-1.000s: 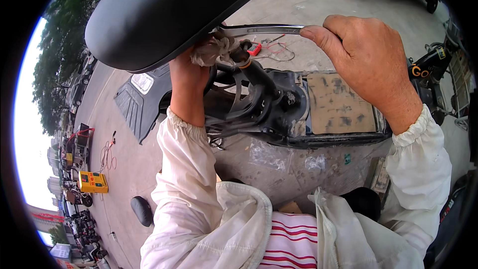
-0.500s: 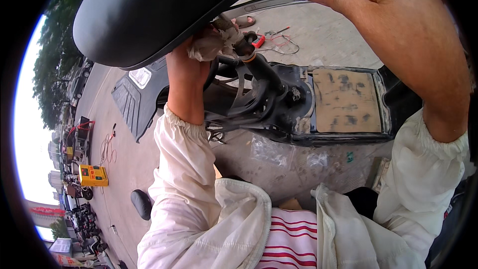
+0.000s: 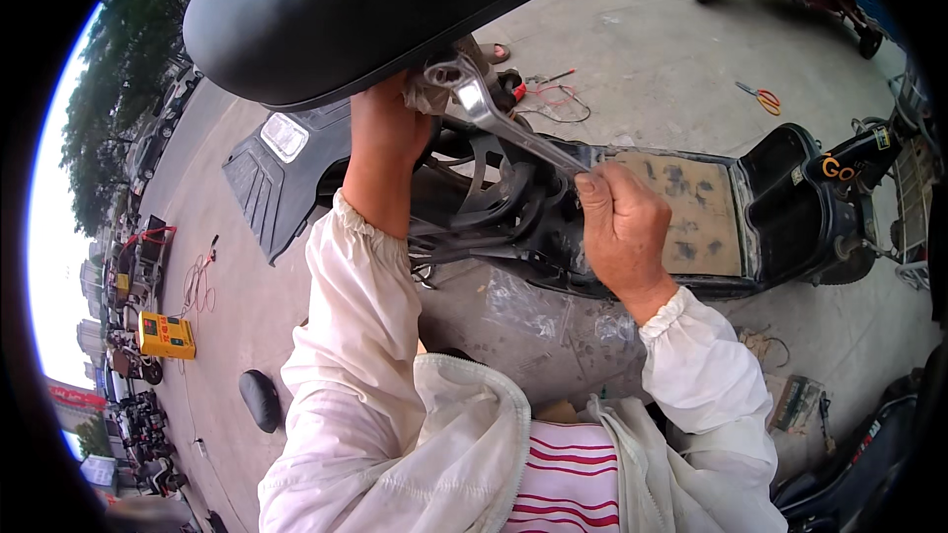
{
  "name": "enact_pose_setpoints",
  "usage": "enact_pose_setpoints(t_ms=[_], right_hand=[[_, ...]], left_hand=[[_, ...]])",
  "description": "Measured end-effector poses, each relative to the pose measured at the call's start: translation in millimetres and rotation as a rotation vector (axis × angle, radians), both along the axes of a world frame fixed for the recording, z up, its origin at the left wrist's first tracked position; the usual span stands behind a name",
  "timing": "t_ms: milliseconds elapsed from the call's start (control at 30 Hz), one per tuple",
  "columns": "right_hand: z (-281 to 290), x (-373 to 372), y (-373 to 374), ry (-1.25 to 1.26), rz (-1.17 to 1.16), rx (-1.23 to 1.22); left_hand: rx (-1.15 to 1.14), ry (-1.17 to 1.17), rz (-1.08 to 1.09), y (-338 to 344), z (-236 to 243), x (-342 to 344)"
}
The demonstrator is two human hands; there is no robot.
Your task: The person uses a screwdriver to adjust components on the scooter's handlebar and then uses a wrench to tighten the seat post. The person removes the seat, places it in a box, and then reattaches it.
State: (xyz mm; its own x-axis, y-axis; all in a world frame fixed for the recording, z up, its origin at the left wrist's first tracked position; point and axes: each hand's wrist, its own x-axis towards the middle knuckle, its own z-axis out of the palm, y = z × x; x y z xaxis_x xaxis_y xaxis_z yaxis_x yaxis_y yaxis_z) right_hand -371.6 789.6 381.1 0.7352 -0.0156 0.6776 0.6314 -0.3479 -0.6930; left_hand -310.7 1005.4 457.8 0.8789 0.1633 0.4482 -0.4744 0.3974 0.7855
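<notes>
My right hand is closed round the handle of a shiny wrench. The wrench slants up and left, its head under the edge of a black padded seat. Beside that head hangs a crumpled whitish plastic or cloth piece. My left hand reaches up beneath the seat next to this piece, and its fingers are hidden. Below both hands lies the stripped black frame of a scooter, with a worn tan footboard panel.
A dark plastic panel lies at the left. Orange-handled pliers and a red meter with leads are on the ground beyond. A yellow box and a black pad stand left. Clear plastic bags lie nearer me.
My right hand has come down and inward from the upper right, swinging the wrench handle toward me. My left hand stays under the seat. The view has shifted slightly.
</notes>
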Motion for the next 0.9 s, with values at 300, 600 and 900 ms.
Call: enact_pose_setpoints(t_ms=[300, 600, 900], right_hand=[[112.6, 27.4, -70.1, -0.247, -0.255, -0.686], [141.2, 20.9, -71.8, -0.300, -0.243, -0.774], [165.0, 31.2, -75.7, -0.357, -0.215, -0.945]], left_hand=[[0.165, -0.009, -0.105, -7.9, 8.4, -8.9], [0.251, 0.017, 0.024, -11.5, 12.2, -9.1], [0.288, -0.064, -0.023, -2.0, 8.5, -12.2]])
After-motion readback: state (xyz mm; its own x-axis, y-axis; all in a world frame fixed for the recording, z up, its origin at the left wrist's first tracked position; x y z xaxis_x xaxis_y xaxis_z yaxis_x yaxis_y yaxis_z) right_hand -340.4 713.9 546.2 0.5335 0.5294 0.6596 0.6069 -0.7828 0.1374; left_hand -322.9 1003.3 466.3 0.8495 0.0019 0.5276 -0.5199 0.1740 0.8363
